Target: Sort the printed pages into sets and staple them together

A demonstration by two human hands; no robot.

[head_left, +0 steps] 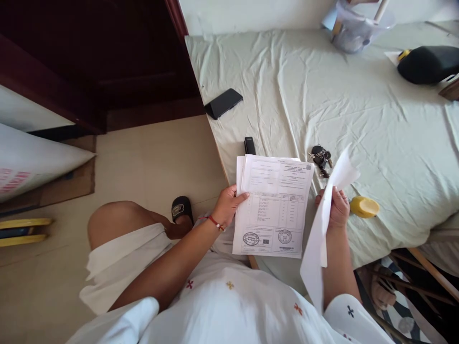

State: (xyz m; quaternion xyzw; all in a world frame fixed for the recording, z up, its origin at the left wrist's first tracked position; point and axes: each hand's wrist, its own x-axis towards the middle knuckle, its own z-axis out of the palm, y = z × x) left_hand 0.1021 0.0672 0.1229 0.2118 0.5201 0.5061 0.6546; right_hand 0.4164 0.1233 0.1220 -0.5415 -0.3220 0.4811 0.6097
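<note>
My left hand (226, 206) grips the left edge of a stack of printed forms (274, 208), thumb on top and fingers underneath. The top form bears a table, two round stamps and small codes. To the right, my right hand (337, 208) is closed on a white paper sheet (321, 229) held upright and slightly bent, its far corner curling over. Part of that hand's fingers is hidden behind the sheet. A bunch of keys (321, 157) lies just beyond the sheet. Beside my right hand is a yellow object with a flat cut-looking face (365, 206).
A black phone (224, 103) lies at the left edge of the cloth-covered table (358, 105). A small black device (249, 145) pokes out behind the forms. Farther back stand a clear plastic bucket (353, 31) and a black rounded object (430, 64). A white sack (32, 162) rests at left.
</note>
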